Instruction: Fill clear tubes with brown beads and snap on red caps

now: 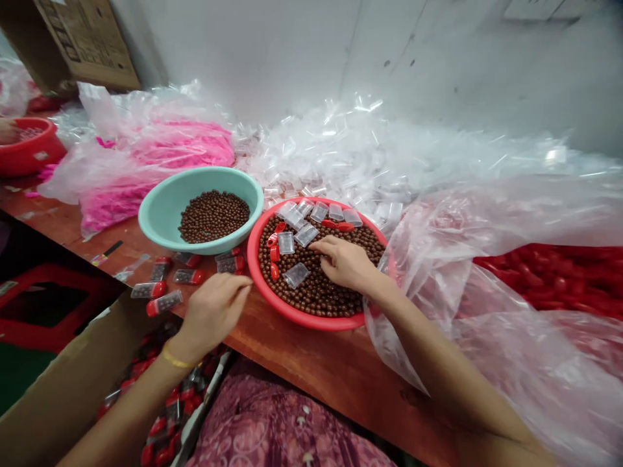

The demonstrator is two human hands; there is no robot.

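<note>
My right hand [343, 261] is over the red basin [292, 316], fingers bent and a little apart, its fingertips beside a clear plastic case [306, 234]. Brown beads [321, 295] fill this basin. On them lie several clear cases and small red caps [275, 253]. My left hand [213, 311], with a yellow band at the wrist, hovers left of the basin at the table edge. Its thumb and forefinger point right, slightly apart, with nothing visible between them; the other fingers are partly hidden. Near it lie several red-capped cases of beads [164, 303].
A teal basin [160, 220] holds more brown beads. Behind are a bag of pink pieces [185, 146] and a heap of clear cases [335, 149]. A plastic bag of red caps [545, 279] lies right. Below left, a box [63, 389] holds capped cases. Another person's hand [8, 131] is far left.
</note>
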